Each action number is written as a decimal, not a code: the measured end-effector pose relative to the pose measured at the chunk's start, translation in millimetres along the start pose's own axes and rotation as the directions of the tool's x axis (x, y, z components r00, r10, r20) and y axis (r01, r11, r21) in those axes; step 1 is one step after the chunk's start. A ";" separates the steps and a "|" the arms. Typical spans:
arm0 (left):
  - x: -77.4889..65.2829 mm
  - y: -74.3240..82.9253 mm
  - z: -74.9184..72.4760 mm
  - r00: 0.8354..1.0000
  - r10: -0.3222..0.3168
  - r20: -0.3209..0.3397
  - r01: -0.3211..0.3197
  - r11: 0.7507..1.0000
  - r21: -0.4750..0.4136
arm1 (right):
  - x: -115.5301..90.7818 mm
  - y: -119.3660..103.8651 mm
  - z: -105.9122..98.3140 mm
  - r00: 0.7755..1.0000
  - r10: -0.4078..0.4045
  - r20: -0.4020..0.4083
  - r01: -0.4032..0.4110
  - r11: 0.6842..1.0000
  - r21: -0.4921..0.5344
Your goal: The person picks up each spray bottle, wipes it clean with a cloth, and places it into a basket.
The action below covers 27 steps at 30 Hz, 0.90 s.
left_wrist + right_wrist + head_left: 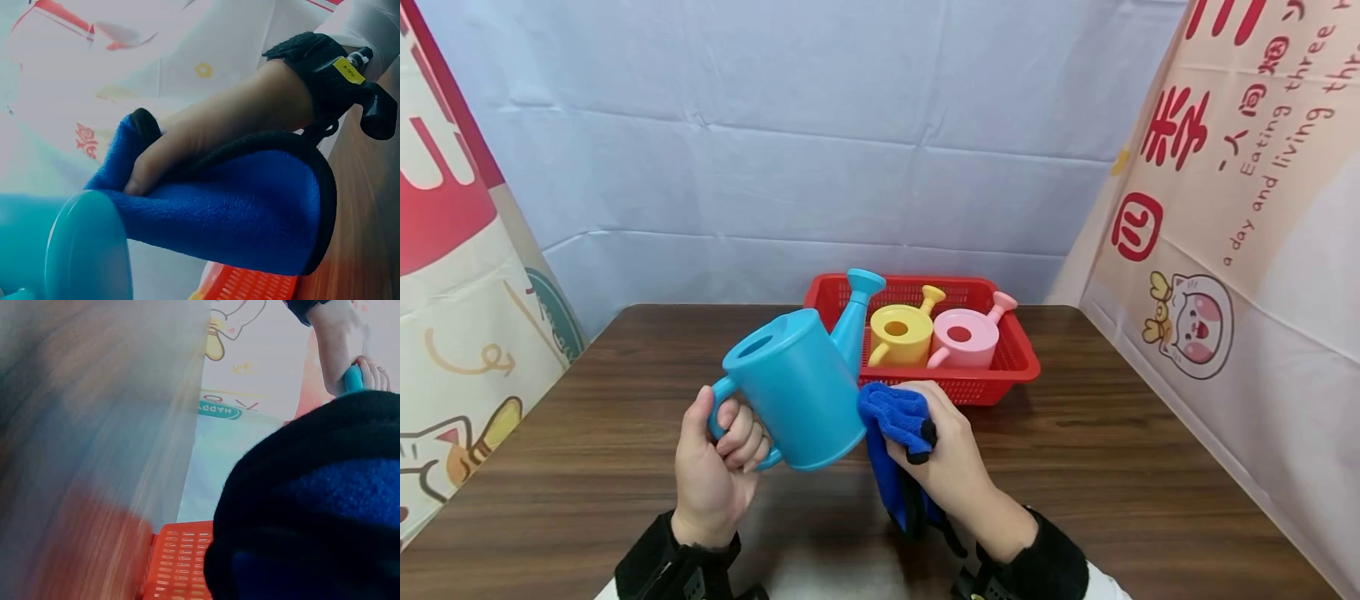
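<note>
My left hand [718, 467] grips the handle of a blue watering can [797, 387], its fingers curled round it. The can is tilted above the table, with its spout up to the right. A blue cloth with black edging [895, 417] is bunched in my right hand [947, 454], close against the can's lower right side. In the left wrist view the cloth [237, 212] hangs in a broad fold beside the can's base [94, 250]. The right wrist view is largely filled by the dark cloth [325, 494], which hides my right fingers there.
Behind the hands, a red plastic basket [1022, 354] stands on the brown wooden table [662, 367]. Inside it sit a yellow watering can [906, 346] and a pink watering can [973, 350] side by side. Pale blue fabric [775, 167] hangs at the back, with printed sheets at both sides.
</note>
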<state>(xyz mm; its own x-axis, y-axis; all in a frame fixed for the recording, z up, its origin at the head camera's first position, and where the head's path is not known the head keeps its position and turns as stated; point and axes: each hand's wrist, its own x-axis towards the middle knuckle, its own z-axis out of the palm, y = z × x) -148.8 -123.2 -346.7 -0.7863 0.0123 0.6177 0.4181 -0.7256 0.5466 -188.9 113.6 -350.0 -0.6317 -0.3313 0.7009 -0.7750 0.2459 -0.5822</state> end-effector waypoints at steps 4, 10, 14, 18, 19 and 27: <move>0.6 -1.2 2.2 0.999 0.028 -0.017 -0.027 0.999 0.030 | -0.1 -4.7 1.7 0.998 -0.071 -0.003 0.070 0.997 -0.020; -2.6 -5.6 9.0 0.991 0.119 0.061 -0.130 0.960 0.247 | -0.4 -15.0 -1.8 0.985 -0.171 -0.016 0.170 0.983 -0.064; -6.0 -12.4 14.1 0.941 0.268 0.207 -0.338 0.771 0.539 | 6.4 -24.9 -13.5 0.969 -0.184 -0.165 0.173 0.982 -0.076; -12.1 -16.3 16.6 0.894 0.334 0.298 -0.433 0.480 0.763 | 11.8 -32.8 -20.8 0.967 -0.144 -0.211 0.129 0.988 -0.081; -13.3 -16.5 17.0 0.892 0.330 0.309 -0.435 0.439 0.786 | 12.5 -33.9 -20.3 0.970 -0.142 -0.196 0.127 0.988 -0.086; -14.2 -14.5 20.1 0.910 0.273 0.311 -0.387 0.296 0.873 | 5.7 -48.4 -5.0 0.947 -0.316 -0.065 0.294 0.928 -0.230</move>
<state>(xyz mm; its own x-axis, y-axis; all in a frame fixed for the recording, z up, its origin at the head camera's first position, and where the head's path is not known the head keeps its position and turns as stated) -134.6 -99.0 -352.0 -0.4605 0.0269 0.8872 0.8253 0.3810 0.4168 -155.1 104.3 -315.8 -0.3546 -0.3319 0.8741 -0.9092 0.3405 -0.2395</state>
